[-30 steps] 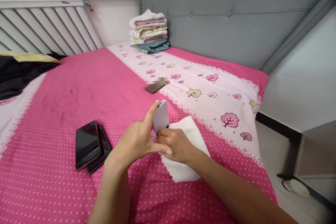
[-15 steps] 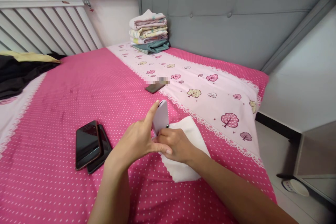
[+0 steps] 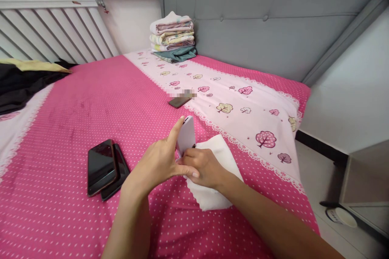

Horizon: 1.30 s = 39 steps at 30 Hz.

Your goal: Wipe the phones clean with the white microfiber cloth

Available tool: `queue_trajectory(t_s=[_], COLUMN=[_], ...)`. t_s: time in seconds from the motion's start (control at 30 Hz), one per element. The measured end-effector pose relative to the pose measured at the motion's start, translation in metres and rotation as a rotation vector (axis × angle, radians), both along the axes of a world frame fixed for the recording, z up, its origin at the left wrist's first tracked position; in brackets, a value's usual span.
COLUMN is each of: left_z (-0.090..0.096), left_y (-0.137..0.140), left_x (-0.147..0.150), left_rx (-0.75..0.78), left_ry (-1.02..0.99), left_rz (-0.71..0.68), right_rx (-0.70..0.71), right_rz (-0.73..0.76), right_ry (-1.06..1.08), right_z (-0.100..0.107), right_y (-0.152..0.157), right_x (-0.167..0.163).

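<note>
Black clothes [image 3: 28, 87] lie at the far left of the pink bed [image 3: 75, 109], with a yellow cloth [image 3: 33, 64] along their top. A white radiator [image 3: 57, 32] is on the wall behind them. Next come two phones. The top phone [image 3: 101, 166] is black and shiny, and it sits partly over the bottom phone [image 3: 118, 174].

The left hand [image 3: 156, 160] is partly curled and has hold of the pale phone [image 3: 186, 135]. One finger goes up the phone's left edge, and the thumb reaches out over the other hand. The rest of its fingers are hidden. Farther back are folded cloths [image 3: 172, 32] in a pile and a dark phone [image 3: 180, 101] lying flat, partly blurred.

The pale phone stands up on end between the two hands. The right hand [image 3: 202, 166] is curled up small at the bottom of it. I cannot tell what its fingers grip, because they are tucked away. A white cloth [image 3: 223, 162] lies flat on the bed under the right hand and wrist. The grey headboard [image 3: 258, 32] is behind. At the far right, a white bowl [image 3: 343, 217] is on the floor by a grey cabinet [image 3: 366, 178].
</note>
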<state>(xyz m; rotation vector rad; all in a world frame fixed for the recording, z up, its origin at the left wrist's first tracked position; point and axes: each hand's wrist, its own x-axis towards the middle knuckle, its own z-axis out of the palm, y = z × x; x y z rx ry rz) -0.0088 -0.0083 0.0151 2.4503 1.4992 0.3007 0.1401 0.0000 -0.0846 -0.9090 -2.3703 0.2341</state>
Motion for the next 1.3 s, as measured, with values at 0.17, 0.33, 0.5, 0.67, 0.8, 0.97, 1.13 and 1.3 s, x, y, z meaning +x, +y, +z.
queue_trajectory(t_s=[0.17,0.33,0.5,0.67,0.8,0.97,1.13,1.3], left_z=[-0.0006,0.0001,0.0005,-0.0005,-0.0008,-0.0006,-0.0001,0.0002], left_y=[0.0007,0.0004,-0.0002,0.0002,0.0002,-0.0003,-0.0002,-0.0001], left_x=[-0.0002,-0.0002,-0.0006,-0.0016,-0.0018,-0.0014,-0.0013,-0.0008], left_rx=[0.01,0.016,0.026,0.033,0.03,0.035,0.021,0.025], left_ry=[-0.005,-0.032,-0.038,-0.06,-0.07,-0.054,-0.059,-0.055], left_rz=[-0.008,-0.029,-0.039,-0.042,-0.04,-0.036,-0.033,-0.037], right_rx=[-0.002,0.003,0.007,0.004,0.012,0.011,0.013,0.018], right_rz=[-0.002,-0.007,-0.01,-0.006,-0.021,-0.021,-0.02,-0.018], right_ry=[-0.001,-0.005,0.003,0.008,0.002,-0.005,-0.004,-0.005], right_z=[0.0002,0.0014,0.0024,0.0014,0.0002,0.0001,0.0001,-0.0006], right_y=[0.0002,-0.0004,-0.0005,-0.0002,-0.0002,-0.0002,-0.0001,0.0002], right_x=[-0.0001,-0.0006,-0.0011,-0.0011,-0.0012,-0.0012,-0.0012,-0.0013])
